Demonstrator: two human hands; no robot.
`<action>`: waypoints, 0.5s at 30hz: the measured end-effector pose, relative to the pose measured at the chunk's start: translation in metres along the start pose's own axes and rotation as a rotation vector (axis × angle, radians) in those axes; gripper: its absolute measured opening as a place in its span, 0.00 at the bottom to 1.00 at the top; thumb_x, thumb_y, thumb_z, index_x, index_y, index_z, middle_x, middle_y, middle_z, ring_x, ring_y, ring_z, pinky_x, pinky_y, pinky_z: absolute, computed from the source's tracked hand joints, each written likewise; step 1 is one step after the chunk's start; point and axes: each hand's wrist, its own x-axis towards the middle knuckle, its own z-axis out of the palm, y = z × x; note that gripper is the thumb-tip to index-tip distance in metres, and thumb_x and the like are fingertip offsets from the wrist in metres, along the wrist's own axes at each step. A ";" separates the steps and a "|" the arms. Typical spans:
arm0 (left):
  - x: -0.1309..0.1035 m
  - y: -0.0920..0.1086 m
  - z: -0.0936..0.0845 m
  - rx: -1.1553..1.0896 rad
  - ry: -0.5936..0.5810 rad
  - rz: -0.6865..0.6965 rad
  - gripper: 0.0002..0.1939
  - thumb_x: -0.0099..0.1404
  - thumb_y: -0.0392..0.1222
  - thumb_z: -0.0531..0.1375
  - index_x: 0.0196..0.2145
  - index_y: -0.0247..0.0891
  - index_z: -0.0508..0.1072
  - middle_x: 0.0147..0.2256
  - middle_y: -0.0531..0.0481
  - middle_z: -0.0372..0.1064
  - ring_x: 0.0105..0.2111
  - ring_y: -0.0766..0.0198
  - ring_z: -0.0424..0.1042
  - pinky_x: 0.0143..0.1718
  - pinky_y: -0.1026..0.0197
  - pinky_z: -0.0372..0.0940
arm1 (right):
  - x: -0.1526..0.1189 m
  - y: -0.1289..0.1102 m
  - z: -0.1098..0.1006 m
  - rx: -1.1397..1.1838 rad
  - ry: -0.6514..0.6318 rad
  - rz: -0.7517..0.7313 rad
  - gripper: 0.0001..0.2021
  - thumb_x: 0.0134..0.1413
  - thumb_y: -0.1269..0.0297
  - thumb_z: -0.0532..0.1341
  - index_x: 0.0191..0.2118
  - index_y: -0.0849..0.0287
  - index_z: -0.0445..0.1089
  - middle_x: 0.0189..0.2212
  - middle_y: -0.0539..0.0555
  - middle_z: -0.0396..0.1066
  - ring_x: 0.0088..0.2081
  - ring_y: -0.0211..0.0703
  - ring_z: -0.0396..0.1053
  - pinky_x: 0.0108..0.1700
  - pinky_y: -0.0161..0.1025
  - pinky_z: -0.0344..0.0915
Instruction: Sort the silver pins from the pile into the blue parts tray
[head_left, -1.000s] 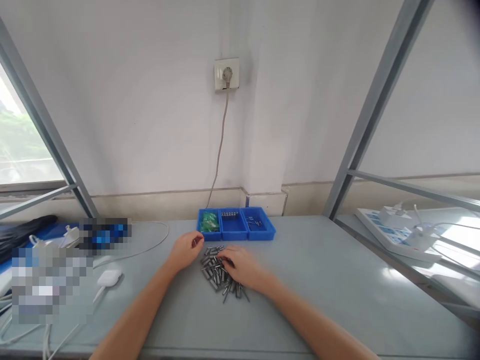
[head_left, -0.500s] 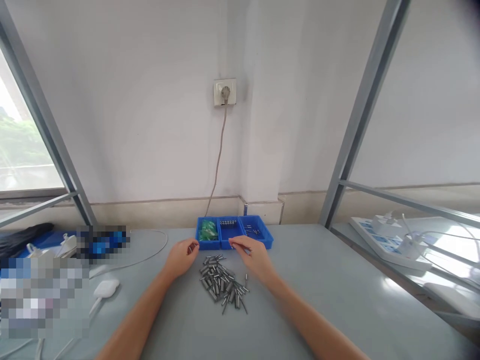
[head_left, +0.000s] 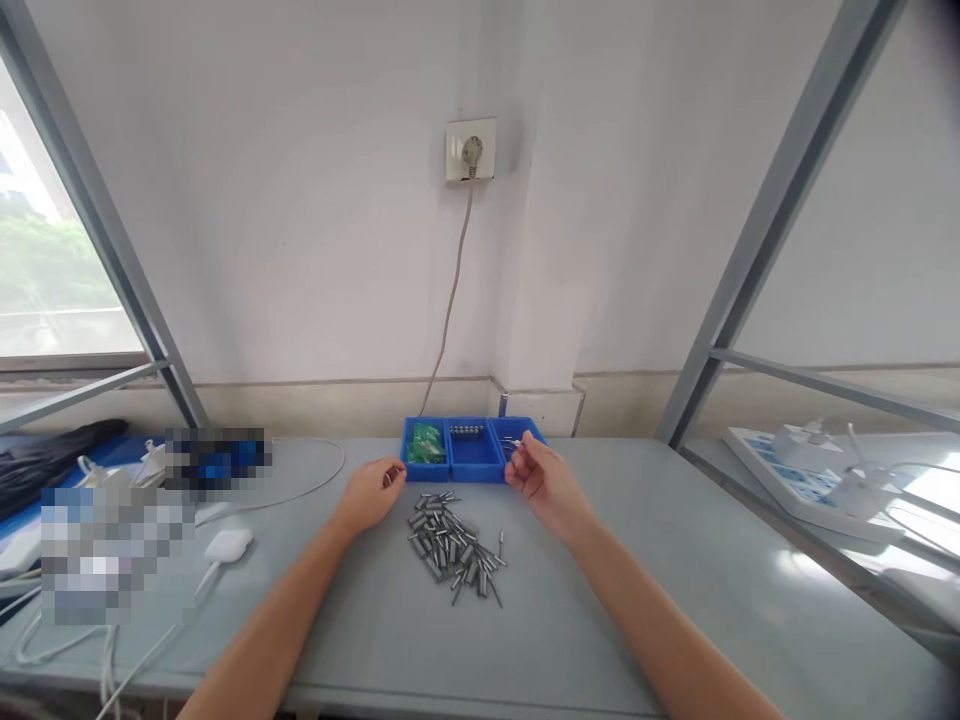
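Note:
My left hand (head_left: 373, 493) is closed at the left front corner of a blue three-part tray (head_left: 478, 473). A small glint shows inside its curled fingers, too small to name. My right hand (head_left: 551, 490) is raised at the tray's right compartment, fingers bent in and thumb hidden in part; what they hold, if anything, I cannot make out. Green plastic packets (head_left: 425, 444) fill the left compartment. Small metal parts (head_left: 466, 430) line the back of the middle one, and thin pins (head_left: 510, 442) lie in the right one. Before the tray lies a pile of grey metal cylinders and pins (head_left: 450, 548).
A single pin (head_left: 502, 543) lies just right of the pile. To the left are a white charger (head_left: 229, 546), cables and a blurred patch. A power strip (head_left: 810, 495) stands at the right beyond the grey frame post (head_left: 750, 290). A cord hangs from the wall socket (head_left: 471, 152).
My right hand has moved right, from the front of the middle compartment to the right compartment. My left hand stays by the tray's left corner. The whole view has shifted slightly.

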 end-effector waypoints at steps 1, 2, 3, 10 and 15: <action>0.000 0.000 0.001 0.001 0.002 0.005 0.12 0.66 0.44 0.52 0.37 0.40 0.75 0.30 0.50 0.74 0.30 0.61 0.70 0.32 0.61 0.60 | 0.003 0.000 -0.003 0.024 0.041 0.027 0.18 0.45 0.54 0.71 0.24 0.58 0.63 0.17 0.43 0.61 0.20 0.32 0.64 0.24 0.30 0.67; 0.000 0.000 0.002 0.002 0.004 0.009 0.12 0.66 0.44 0.53 0.37 0.41 0.75 0.30 0.51 0.74 0.30 0.61 0.70 0.32 0.61 0.60 | 0.006 0.000 -0.007 0.037 0.093 0.056 0.19 0.46 0.54 0.70 0.23 0.57 0.61 0.15 0.42 0.58 0.18 0.32 0.61 0.21 0.30 0.65; 0.000 0.000 0.002 0.002 0.004 0.012 0.12 0.66 0.43 0.53 0.37 0.40 0.75 0.30 0.51 0.74 0.30 0.61 0.70 0.33 0.61 0.60 | 0.009 0.002 -0.012 0.038 0.153 0.078 0.20 0.47 0.55 0.70 0.22 0.57 0.58 0.14 0.41 0.54 0.17 0.32 0.59 0.19 0.30 0.63; 0.000 -0.003 -0.002 -0.021 0.020 -0.009 0.12 0.66 0.44 0.53 0.37 0.39 0.75 0.30 0.51 0.73 0.29 0.62 0.69 0.32 0.62 0.61 | 0.020 0.012 -0.034 -0.127 0.420 0.043 0.16 0.52 0.55 0.64 0.26 0.56 0.59 0.16 0.43 0.58 0.17 0.33 0.59 0.16 0.29 0.60; 0.000 -0.006 0.000 -0.015 0.019 -0.005 0.10 0.65 0.42 0.54 0.37 0.39 0.75 0.30 0.51 0.73 0.29 0.63 0.69 0.32 0.62 0.60 | 0.020 0.011 -0.032 -0.208 0.425 0.037 0.16 0.49 0.56 0.66 0.24 0.57 0.61 0.16 0.45 0.58 0.17 0.33 0.58 0.16 0.29 0.57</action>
